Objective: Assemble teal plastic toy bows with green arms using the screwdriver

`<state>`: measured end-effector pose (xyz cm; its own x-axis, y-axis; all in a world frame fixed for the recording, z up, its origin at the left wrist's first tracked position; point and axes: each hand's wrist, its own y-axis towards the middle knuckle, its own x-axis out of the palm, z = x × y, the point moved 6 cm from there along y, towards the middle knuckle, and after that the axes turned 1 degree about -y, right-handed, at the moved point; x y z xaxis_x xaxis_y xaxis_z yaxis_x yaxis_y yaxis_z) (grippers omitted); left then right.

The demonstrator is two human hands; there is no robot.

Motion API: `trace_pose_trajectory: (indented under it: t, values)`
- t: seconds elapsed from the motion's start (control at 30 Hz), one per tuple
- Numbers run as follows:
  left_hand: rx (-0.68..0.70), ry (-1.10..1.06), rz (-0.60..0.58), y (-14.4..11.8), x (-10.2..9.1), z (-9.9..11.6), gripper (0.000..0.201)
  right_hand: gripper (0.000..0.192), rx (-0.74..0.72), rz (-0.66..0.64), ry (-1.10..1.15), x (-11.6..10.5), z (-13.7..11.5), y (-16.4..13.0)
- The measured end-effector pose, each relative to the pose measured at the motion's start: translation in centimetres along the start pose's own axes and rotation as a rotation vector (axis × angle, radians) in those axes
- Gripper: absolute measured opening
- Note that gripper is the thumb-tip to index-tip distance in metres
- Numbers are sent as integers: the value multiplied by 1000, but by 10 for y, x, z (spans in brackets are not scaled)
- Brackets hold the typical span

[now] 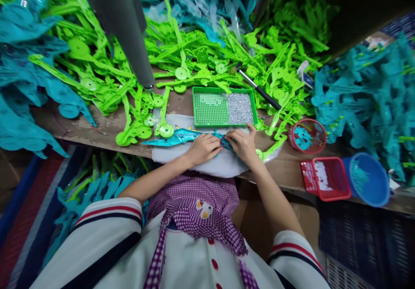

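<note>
- Nearest the camera, a person's white top with red buttons and a purple checked bib fills the bottom of the view, both bare forearms reaching forward.
- The left hand (203, 147) lies fingers curled over a long teal plastic piece (177, 137); its grip is closed on that piece, pressing it down.
- The right hand (244, 144) sits just beside the left, fingers bent onto the same piece's right end; grip closed there too, though what the fingertips pinch is too small to tell.
- The teal piece lies flat on a pale grey pad (223, 164) at the near edge of the wooden surface (97, 127), its pointed tip running out to the left of both hands.
- Just beyond the hands stands a green tray (210, 109), its right part holding small silvery bits.
- To the right sit a round red basket (307, 135), a square red basket (325, 178) and a blue tub (368, 179).
- A black-handled tool (259, 91) lies behind the tray.
- Farther back, heaps of bright green plastic parts (181, 55) cover the surface, with teal parts (366, 94) piled at both sides.
</note>
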<state>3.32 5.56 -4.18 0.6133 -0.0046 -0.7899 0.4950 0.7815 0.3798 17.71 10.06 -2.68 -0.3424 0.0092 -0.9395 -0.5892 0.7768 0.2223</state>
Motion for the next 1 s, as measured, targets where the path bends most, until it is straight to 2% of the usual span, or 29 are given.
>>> trace_pose_trajectory:
  t: [0.17, 0.33, 0.43, 0.77, 0.87, 1.0]
  values:
    - [-13, -5, -11, 0, 0, 0, 27, 28, -35, -77, -40, 2, 1, 3]
    - [-9, -7, -10, 0, 1, -1, 27, 24, 31, -51, 56, 0, 0, 2]
    - [-7, -5, -5, 0, 1, -1, 26, 26, 43, -87, 50, 1, 0, 4]
    - [18, 7, 23, 0, -1, 1, 25, 35, -118, -252, -50, -3, -9, 16]
    - [11, 3, 33, 0, -2, 1, 24, 32, -151, -259, 18, 1, -6, 17]
    - [11, 3, 34, 0, -2, 1, 25, 27, -92, -235, 105, 1, 2, 16]
